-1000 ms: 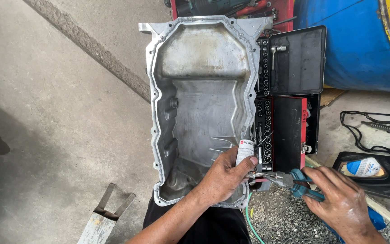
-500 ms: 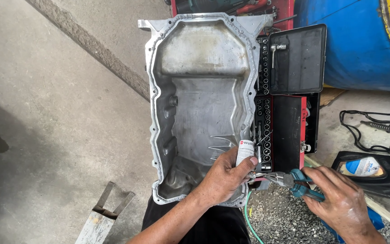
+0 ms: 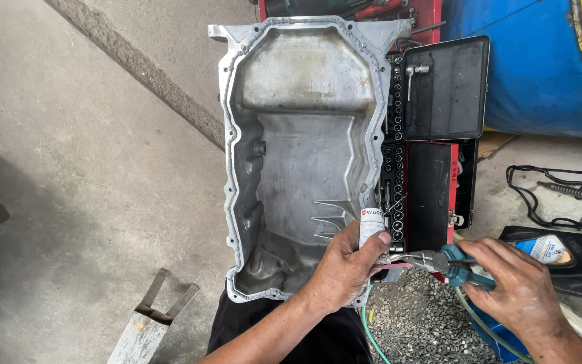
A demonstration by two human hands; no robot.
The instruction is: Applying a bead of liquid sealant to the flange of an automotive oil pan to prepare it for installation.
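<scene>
Both hands closed: left hand [image 3: 345, 269] grips tube [image 3: 372, 226], right hand [image 3: 516, 290] pliers [image 3: 439, 259].

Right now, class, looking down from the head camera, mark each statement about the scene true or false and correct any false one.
1. The left hand grips a small white tube. True.
2. The right hand holds a hammer. False: it holds teal-handled pliers.
3. The grey cast-metal pan lies open side up. True.
4. The blue drum stands left of the pan. False: it is on the right.
5. The red socket case is closed. False: it lies open.
</scene>
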